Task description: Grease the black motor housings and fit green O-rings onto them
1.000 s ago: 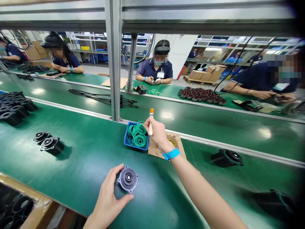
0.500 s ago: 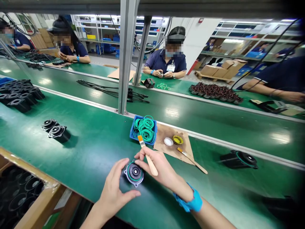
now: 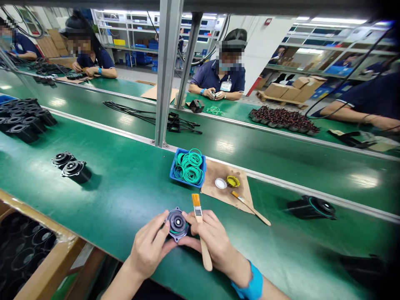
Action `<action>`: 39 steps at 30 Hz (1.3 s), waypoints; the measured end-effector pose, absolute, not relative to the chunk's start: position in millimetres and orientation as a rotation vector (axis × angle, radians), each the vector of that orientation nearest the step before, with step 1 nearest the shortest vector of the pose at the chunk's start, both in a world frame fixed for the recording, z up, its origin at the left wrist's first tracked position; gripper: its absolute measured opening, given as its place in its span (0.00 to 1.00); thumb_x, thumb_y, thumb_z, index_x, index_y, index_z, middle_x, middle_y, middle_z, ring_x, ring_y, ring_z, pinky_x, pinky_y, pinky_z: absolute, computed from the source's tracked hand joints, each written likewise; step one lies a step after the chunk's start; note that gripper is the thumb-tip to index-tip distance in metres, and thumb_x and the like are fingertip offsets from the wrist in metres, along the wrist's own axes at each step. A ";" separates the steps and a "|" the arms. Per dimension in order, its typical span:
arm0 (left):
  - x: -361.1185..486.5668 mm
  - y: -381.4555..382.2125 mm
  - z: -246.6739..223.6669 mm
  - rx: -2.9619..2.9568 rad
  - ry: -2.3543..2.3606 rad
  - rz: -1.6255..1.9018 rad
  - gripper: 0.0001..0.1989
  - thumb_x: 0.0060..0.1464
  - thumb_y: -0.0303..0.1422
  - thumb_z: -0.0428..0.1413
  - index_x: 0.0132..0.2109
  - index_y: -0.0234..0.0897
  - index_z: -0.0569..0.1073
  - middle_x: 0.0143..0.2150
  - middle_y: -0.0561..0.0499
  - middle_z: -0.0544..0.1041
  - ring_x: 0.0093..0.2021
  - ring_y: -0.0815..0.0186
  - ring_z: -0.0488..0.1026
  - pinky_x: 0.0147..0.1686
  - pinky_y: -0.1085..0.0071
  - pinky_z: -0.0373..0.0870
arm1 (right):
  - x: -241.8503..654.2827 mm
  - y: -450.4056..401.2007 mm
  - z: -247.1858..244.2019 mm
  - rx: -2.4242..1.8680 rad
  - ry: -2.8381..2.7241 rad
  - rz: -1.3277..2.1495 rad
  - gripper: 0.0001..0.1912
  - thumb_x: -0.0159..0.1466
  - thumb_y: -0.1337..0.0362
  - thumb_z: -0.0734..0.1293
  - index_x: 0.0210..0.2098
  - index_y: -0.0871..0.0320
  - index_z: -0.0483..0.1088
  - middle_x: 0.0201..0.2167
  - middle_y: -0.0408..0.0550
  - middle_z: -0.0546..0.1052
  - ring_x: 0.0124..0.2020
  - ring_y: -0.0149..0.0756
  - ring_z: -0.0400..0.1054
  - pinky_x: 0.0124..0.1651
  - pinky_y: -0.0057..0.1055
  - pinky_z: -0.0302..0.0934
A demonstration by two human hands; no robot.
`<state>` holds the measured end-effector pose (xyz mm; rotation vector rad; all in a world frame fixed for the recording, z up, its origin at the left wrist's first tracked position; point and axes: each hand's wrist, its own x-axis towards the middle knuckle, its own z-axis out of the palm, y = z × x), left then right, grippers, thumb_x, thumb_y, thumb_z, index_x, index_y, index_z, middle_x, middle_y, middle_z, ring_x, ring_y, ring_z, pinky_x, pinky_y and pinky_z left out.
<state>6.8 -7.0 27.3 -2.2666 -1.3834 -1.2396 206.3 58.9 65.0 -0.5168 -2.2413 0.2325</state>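
A round black part (image 3: 177, 221) with a grey lugged rim and a green ring partly showing stands at the table's front middle. My left hand (image 3: 151, 243) grips it from the left, fingertips on its top and thumb at its lower edge. On the other side my right hand (image 3: 210, 239) presses fingertips to the part and also holds a wooden brush (image 3: 204, 250), its orange bristles pointing away from me. Behind them sits a blue tray (image 3: 171, 177) of green rings (image 3: 191, 166).
Brown cardboard (image 3: 215, 162) bears a yellow tub (image 3: 233, 181), a white lid (image 3: 220, 183) and a second brush (image 3: 254, 212). Black parts (image 3: 76, 171) stand left, another (image 3: 311, 207) right. A metal post (image 3: 167, 75) rises behind the tray. People sit across the line.
My left hand has closed in on the black part. My right fingers have moved around its right side, and the brush has swung more upright, away from the tray.
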 end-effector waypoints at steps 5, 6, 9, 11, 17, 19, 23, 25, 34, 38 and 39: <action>12.2 -12.3 25.9 -2.261 -1.338 -1.200 0.09 0.60 0.22 0.57 0.48 0.32 0.73 0.52 0.28 0.79 0.48 0.52 0.82 0.40 0.67 0.83 | 209.8 44.3 57.9 -0.511 -2.192 0.066 0.08 0.72 0.69 0.63 0.35 0.55 0.68 0.38 0.55 0.84 0.34 0.40 0.78 0.36 0.40 0.69; 13.5 -12.9 26.8 -2.259 -1.342 -1.207 0.09 0.59 0.20 0.57 0.47 0.33 0.74 0.54 0.28 0.78 0.47 0.53 0.82 0.40 0.67 0.83 | 210.9 42.8 57.8 -0.490 -2.212 0.045 0.09 0.73 0.70 0.61 0.37 0.56 0.70 0.36 0.54 0.84 0.33 0.40 0.79 0.36 0.39 0.70; 17.5 -14.2 29.9 -2.273 -1.387 -1.252 0.12 0.58 0.18 0.55 0.46 0.35 0.75 0.57 0.32 0.76 0.46 0.55 0.83 0.41 0.68 0.83 | 213.5 41.3 57.6 -0.368 -2.277 0.050 0.16 0.74 0.71 0.55 0.41 0.57 0.73 0.32 0.52 0.84 0.30 0.38 0.78 0.37 0.38 0.71; 19.1 -14.6 30.5 -2.280 -1.418 -1.240 0.13 0.59 0.18 0.53 0.47 0.37 0.75 0.58 0.34 0.76 0.47 0.55 0.82 0.42 0.67 0.83 | 213.5 41.7 56.7 -0.308 -2.295 0.087 0.17 0.73 0.73 0.54 0.42 0.57 0.74 0.30 0.52 0.84 0.29 0.39 0.78 0.38 0.38 0.72; 14.6 -14.8 24.9 -2.243 -1.393 -1.241 0.09 0.60 0.23 0.57 0.47 0.37 0.74 0.55 0.33 0.79 0.49 0.54 0.82 0.43 0.66 0.82 | 208.1 42.6 52.6 -0.338 -2.205 0.256 0.09 0.70 0.73 0.61 0.42 0.57 0.71 0.28 0.49 0.82 0.29 0.39 0.76 0.35 0.37 0.71; 11.4 -14.4 24.6 -2.239 -1.456 -1.264 0.12 0.59 0.29 0.60 0.49 0.38 0.72 0.51 0.36 0.81 0.50 0.54 0.81 0.48 0.61 0.81 | 212.8 48.1 54.8 -0.433 -2.123 0.480 0.06 0.70 0.70 0.63 0.40 0.55 0.70 0.32 0.48 0.82 0.32 0.38 0.77 0.37 0.35 0.71; 5.8 -10.9 31.1 -2.229 -1.667 -1.367 0.30 0.53 0.38 0.65 0.61 0.38 0.66 0.55 0.35 0.76 0.57 0.47 0.76 0.56 0.48 0.73 | 244.7 81.7 70.7 -0.902 -1.858 0.767 0.14 0.72 0.55 0.59 0.42 0.55 0.72 0.34 0.51 0.81 0.37 0.39 0.77 0.39 0.34 0.72; 2.7 -7.5 36.3 -2.371 -1.806 -1.424 0.38 0.56 0.38 0.62 0.68 0.38 0.56 0.66 0.32 0.66 0.65 0.44 0.67 0.59 0.45 0.69 | 266.9 107.3 80.1 -1.151 -1.669 0.750 0.25 0.73 0.47 0.53 0.47 0.58 0.72 0.24 0.47 0.78 0.28 0.39 0.74 0.31 0.32 0.69; 2.8 7.2 36.3 -2.407 -2.251 -1.597 0.38 0.45 0.38 0.68 0.62 0.42 0.65 0.51 0.43 0.77 0.52 0.50 0.77 0.54 0.50 0.73 | 324.6 187.6 79.3 -1.535 -1.515 0.491 0.38 0.62 0.32 0.54 0.28 0.59 0.74 0.16 0.45 0.70 0.21 0.39 0.67 0.28 0.33 0.57; 1.5 2.8 34.3 -2.530 -2.184 -1.568 0.43 0.48 0.36 0.66 0.68 0.45 0.57 0.61 0.39 0.71 0.60 0.48 0.72 0.58 0.49 0.70 | 328.6 195.0 72.2 -1.631 -1.544 0.441 0.37 0.62 0.32 0.53 0.24 0.58 0.73 0.15 0.47 0.71 0.21 0.41 0.68 0.30 0.34 0.57; -0.6 1.5 34.5 -2.611 -2.155 -1.570 0.43 0.51 0.34 0.63 0.70 0.46 0.52 0.64 0.38 0.69 0.63 0.48 0.69 0.60 0.49 0.68 | 328.5 195.8 70.9 -1.644 -1.553 0.435 0.37 0.63 0.33 0.52 0.24 0.58 0.73 0.15 0.47 0.71 0.21 0.41 0.68 0.30 0.34 0.58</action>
